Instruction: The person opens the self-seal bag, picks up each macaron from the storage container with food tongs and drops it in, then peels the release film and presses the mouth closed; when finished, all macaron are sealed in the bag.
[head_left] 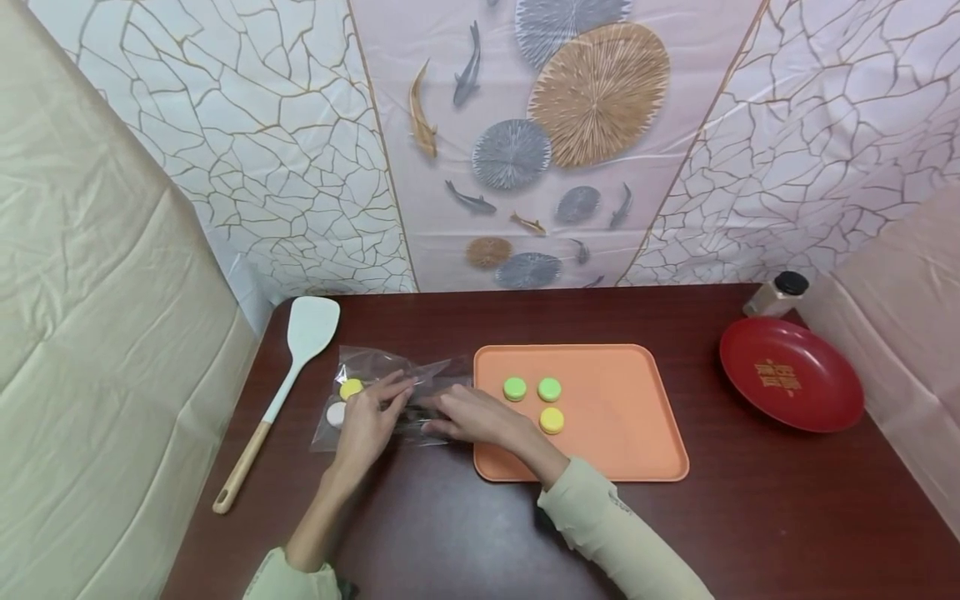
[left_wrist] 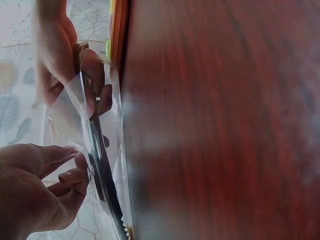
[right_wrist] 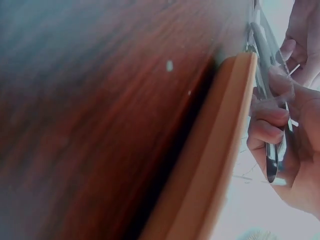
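Note:
A clear plastic bag lies left of the tray, with a yellow macaron and a white macaron inside. My left hand pinches the upper film of the bag near its mouth, thumb against fingertips. My right hand holds long, shiny metal tongs, which reach into the bag in the left wrist view. Whether the tips grip anything is hidden. Two green macarons and a yellow macaron sit on the orange tray, beside my right forearm.
A spatula with a white head and wooden handle lies at the left. On the right stand a red plate with gold lettering and a black-capped jar. The patterned backdrop closes off the table's far edge.

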